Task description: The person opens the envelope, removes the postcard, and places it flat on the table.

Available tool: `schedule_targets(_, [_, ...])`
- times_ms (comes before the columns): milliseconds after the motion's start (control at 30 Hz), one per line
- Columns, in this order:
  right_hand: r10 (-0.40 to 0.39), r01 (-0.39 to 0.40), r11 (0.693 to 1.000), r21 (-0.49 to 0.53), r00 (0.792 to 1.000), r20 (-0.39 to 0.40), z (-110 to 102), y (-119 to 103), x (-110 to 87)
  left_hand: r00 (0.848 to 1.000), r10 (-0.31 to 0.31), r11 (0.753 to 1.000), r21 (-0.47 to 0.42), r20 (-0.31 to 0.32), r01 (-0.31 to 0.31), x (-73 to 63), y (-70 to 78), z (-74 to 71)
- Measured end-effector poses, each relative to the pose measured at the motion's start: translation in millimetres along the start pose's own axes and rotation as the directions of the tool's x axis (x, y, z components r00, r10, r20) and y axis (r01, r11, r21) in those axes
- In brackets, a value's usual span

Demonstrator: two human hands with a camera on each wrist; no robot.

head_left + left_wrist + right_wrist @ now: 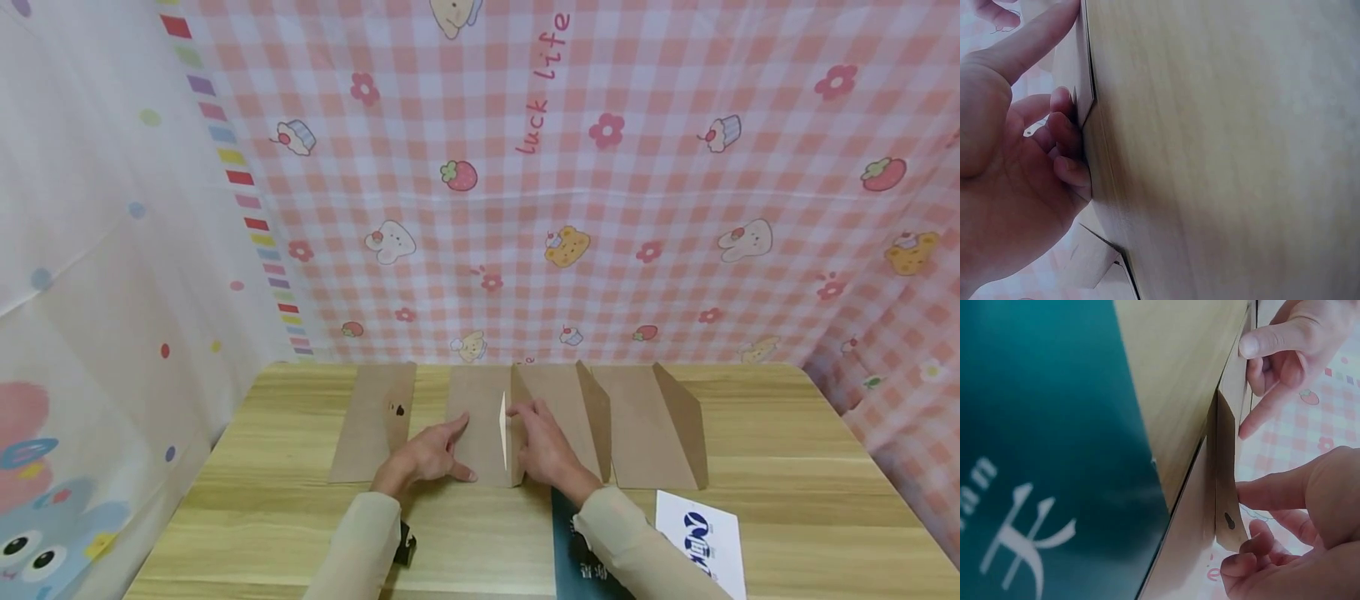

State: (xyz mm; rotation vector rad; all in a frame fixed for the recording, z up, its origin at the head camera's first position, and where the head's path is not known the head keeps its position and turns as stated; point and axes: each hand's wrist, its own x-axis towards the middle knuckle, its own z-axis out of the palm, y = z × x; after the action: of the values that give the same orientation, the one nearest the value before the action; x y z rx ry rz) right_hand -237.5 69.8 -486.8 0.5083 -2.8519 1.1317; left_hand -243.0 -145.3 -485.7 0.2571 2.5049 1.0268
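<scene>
Between my hands lies a brown paper envelope, its flap standing up along the right edge with a narrow bright gap beside the fold. My left hand rests on its left part, thumb and forefinger spread apart. In the left wrist view, the other fingers of that left hand are bent at the table edge. My right hand touches the flap from the right. Seen from the right wrist, fingertips meet the raised flap, which has a dark spot near one end.
Another envelope with dark marks lies at the left. Two more envelopes with pointed flaps lie to the right. A dark green printed sheet is partly under my right forearm, beside a white card with blue print.
</scene>
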Motion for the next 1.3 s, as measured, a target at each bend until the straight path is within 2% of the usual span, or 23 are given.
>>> schedule_targets(100, [0.018,-0.018,1.000,0.010,1.000,0.002,0,3,0.9,1.000,-0.007,1.000,-0.006,0.006,0.007,0.6,0.4,1.5])
schedule_targets(367, [0.123,-0.124,0.991,0.050,0.992,0.022,-1,13,4.1,1.000,-0.009,0.999,-0.030,0.026,0.010,1.7,0.9,4.7])
schedule_targets(533, [0.171,-0.173,0.983,0.063,0.984,0.038,-1,15,9.4,1.000,-0.020,1.000,0.002,0.019,0.020,1.9,1.6,3.5])
schedule_targets(1000, [0.265,-0.264,0.964,-0.014,0.963,0.057,7,15,20.8,0.999,-0.028,1.000,-0.007,0.017,0.028,1.4,1.0,1.3])
schedule_targets(1300, [0.330,-0.330,0.944,-0.011,0.941,0.078,9,14,22.3,1.000,-0.020,1.000,-0.021,0.019,0.021,0.6,0.1,0.5])
